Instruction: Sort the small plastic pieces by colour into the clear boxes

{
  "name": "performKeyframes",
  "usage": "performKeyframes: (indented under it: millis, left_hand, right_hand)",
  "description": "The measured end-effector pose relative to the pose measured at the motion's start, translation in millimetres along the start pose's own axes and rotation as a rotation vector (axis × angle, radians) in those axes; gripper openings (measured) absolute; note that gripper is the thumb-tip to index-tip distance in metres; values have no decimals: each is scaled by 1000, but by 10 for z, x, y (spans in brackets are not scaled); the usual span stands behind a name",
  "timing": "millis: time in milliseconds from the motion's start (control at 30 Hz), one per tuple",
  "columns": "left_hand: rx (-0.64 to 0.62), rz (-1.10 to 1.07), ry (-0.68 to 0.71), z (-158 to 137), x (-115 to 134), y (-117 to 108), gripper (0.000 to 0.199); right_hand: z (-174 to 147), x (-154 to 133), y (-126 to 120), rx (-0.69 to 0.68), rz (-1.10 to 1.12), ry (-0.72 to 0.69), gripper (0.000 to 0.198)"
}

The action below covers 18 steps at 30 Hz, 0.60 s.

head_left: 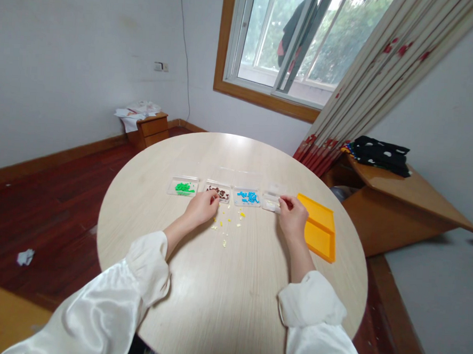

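Observation:
My left hand (203,207) is at the near edge of a clear plastic box of brown pieces (222,194), its fingers pinched together; anything between them is too small to make out. At the right, my right hand (295,219) is closed in a pinch by the right end of a clear box with a few pale pieces (272,201). What its fingertips hold is hidden. Between the hands stands a clear box of blue pieces (247,198). Left of them is a box of green pieces (185,188). Small loose yellow and cream pieces (224,243) are scattered on the wooden tabletop between my hands.
An open yellow-orange two-part case (320,228) lies right of my right hand. The round table (220,304) ends in a curved edge. Beyond it are a tilted brown cabinet (395,208), a curtain (371,68), a window and a small drawer unit (153,129).

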<state>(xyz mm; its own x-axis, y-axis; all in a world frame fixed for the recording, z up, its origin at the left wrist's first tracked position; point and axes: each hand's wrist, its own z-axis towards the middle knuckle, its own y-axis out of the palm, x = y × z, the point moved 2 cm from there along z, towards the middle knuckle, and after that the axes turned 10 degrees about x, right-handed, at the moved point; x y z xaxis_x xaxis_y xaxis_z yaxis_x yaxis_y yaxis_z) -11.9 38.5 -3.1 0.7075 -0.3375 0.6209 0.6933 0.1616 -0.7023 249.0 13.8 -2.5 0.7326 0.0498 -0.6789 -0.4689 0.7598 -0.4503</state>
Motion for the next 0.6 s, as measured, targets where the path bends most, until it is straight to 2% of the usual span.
performKeyframes:
  millis: [100, 200, 267, 433, 500, 600]
  left_hand:
    - [-3, 2, -2, -2, 5, -4, 22]
    - [0, -4, -2, -2, 7, -9, 22]
    - [5, -9, -4, 0, 0, -8, 22]
    - [10, -13, 4, 6, -35, 30, 23]
    - [5, -23, 43, 7, -39, 54, 23]
    - [-7, -24, 103, 4, -31, 82, 25]
  right_hand:
    - [15, 72, 11, 58, 38, 57, 33]
    - [-6, 24, 23, 0, 65, 33, 33]
    - [-51, -81, 30, -121, 82, -19, 27]
    - [-286, -382, 115, -621, 110, -166, 17]
    - [-373, -450, 167, -721, 90, -239, 16]
    - [-440, -498, 235, -774, 46, -337, 15]
